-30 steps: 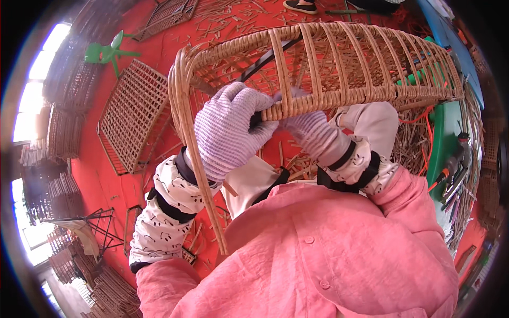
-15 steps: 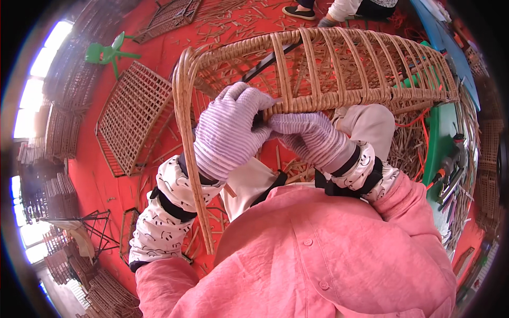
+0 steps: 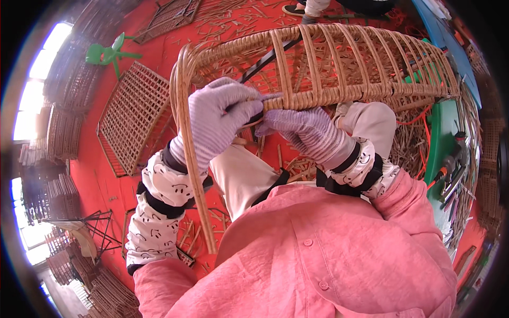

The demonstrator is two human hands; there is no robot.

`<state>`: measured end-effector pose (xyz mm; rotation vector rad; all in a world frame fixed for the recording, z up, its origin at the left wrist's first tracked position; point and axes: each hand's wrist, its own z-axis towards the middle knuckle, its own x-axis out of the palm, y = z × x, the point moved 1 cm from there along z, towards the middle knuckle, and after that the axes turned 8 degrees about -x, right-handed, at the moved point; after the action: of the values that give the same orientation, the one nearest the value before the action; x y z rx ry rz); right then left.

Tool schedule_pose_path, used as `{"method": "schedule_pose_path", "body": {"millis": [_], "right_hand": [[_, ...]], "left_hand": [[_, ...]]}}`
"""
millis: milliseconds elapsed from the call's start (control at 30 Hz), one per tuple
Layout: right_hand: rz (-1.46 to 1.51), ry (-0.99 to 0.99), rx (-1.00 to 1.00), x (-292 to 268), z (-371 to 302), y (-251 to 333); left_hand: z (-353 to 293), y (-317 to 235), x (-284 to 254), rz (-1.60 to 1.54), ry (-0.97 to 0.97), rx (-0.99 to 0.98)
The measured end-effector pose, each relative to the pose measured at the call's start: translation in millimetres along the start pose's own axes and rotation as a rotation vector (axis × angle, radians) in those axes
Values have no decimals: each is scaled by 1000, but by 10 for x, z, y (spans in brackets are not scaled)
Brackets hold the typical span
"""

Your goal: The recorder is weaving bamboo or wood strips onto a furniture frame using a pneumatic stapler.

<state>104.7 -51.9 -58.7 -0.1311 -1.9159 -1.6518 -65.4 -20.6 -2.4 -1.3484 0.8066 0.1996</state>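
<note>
A rattan basket frame (image 3: 339, 97) with a wrapped rim and woven ribs lies across in front of me. My left hand (image 3: 217, 119), in a lilac striped glove, grips the rim's near edge where the wrapping ends and a dark bar shows. Just below the rim is my right hand (image 3: 307, 132), its gloved fingers bent together with the tips by the left fingertips. What those tips pinch, if anything, is hidden. Long loose rattan strands (image 3: 192, 175) arch from the frame's left end and hang down past my left wrist.
A woven panel (image 3: 135, 116) and a green stool (image 3: 108, 54) stand at left on the red floor, among scattered rattan scraps. At right, tools (image 3: 450, 164) lie on a green surface (image 3: 439, 132). Another person's foot (image 3: 293, 10) shows at the top.
My left hand has shifted slightly left, and a gap has opened between it and my right hand, baring the dark bar. The other person at the top has moved left.
</note>
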Motion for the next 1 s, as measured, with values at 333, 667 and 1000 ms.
{"method": "schedule_pose_path", "body": {"millis": [333,667,1000], "right_hand": [[232,28,-48,-87,-44,-69],[-265,-186,-11,-838,-793,452],[-1203,-1406,17,-2721,-2634,1607]], "left_hand": [[9,-94,51,-118,111,-23],[114,-8,-87,-180,219,-393],[156,-128,-29,-173,241,-324]]}}
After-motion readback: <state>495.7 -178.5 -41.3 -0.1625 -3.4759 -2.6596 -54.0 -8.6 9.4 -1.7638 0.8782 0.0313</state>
